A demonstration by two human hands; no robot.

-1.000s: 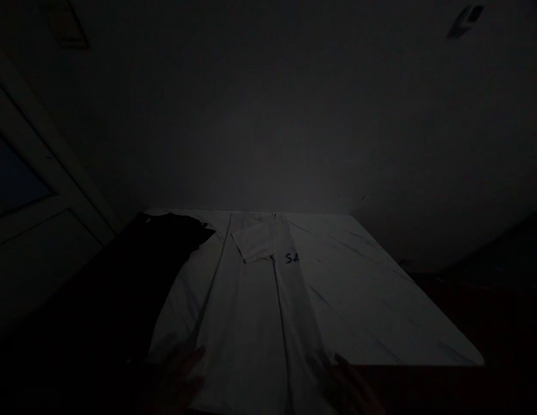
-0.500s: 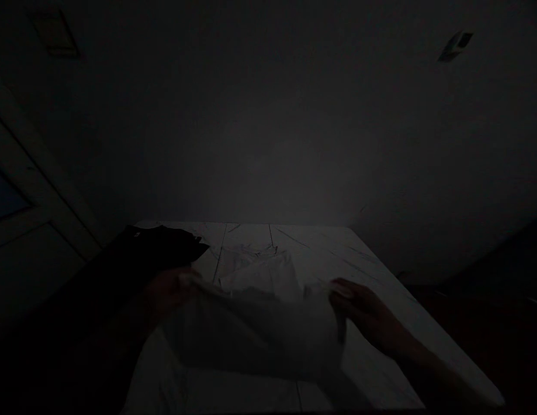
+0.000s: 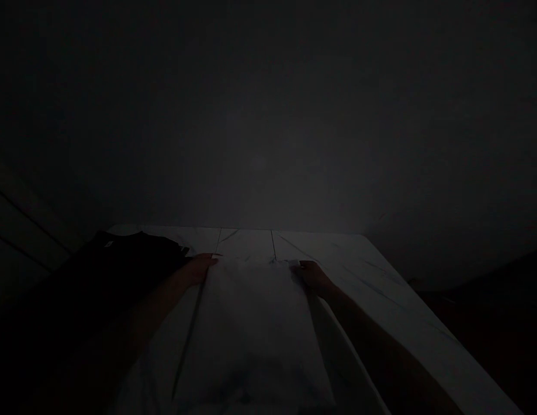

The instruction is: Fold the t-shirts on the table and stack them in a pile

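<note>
A pale white garment [image 3: 257, 323], spread out in a long panel, lies across the table in front of me. My left hand [image 3: 203, 270] grips its far left corner, fingers pinched on the edge. At the far right corner, my right hand [image 3: 310, 275] holds the edge in the same way. The near end of the garment runs down towards the bottom of the view, where it is too dark to make out well. Beside my left arm lies a black garment [image 3: 138, 259] with a small light label near its neckline.
The white marbled table [image 3: 359, 259] has dark seam lines and meets a plain grey wall [image 3: 268, 144] at its far edge. Door-like panels [image 3: 26, 230] stand at the left. A dark, reddish floor area [image 3: 480, 323] lies beyond the table's right edge. Light is very dim.
Both hands have moved away from me and closer together. The white garment, bunched and lifted before, now stretches flat towards the far side. The view has tilted slightly.
</note>
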